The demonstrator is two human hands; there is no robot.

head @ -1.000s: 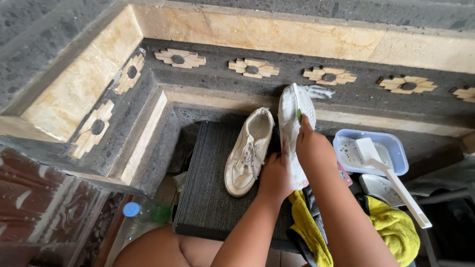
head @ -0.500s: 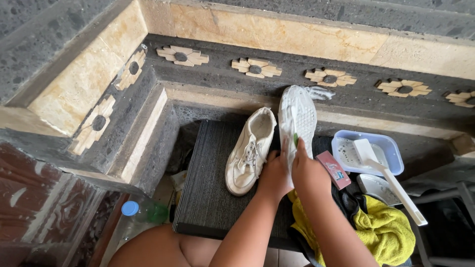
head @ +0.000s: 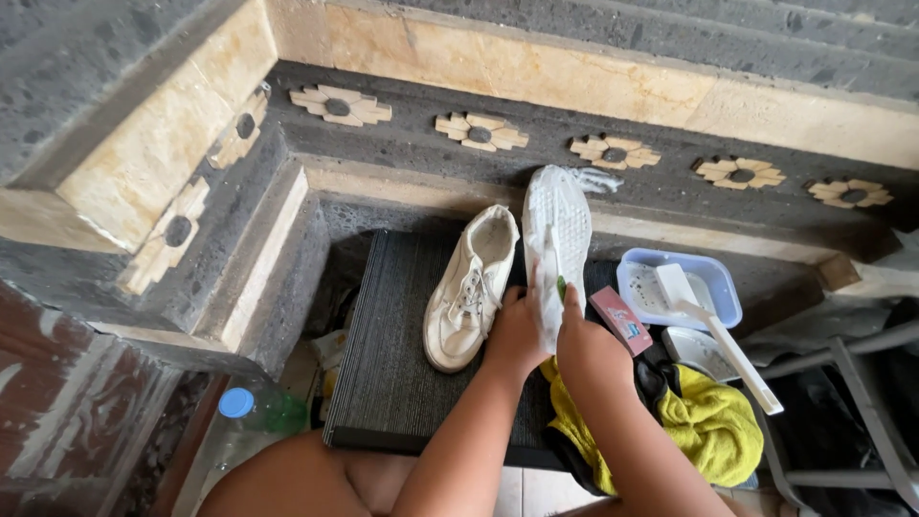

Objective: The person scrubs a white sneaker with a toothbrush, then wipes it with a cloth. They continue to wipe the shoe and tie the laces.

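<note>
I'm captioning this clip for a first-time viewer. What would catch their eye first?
First, the white sneaker held sole-up at centre, with the left hand and the right hand both on it, a small green thing showing by the right hand. Just left of it, its mate, a second white sneaker, lies laces-up on the dark ribbed mat. To the right sit a pale blue tray with a white brush and a yellow cloth.

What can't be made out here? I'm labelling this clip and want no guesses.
Head view only:
- Upturned shoe: upper faces away.
- Right hand: small green-tipped item, mostly hidden by fingers.
- Left hand: grip hidden behind shoe.
- Bottle: base hidden by knee.
</note>
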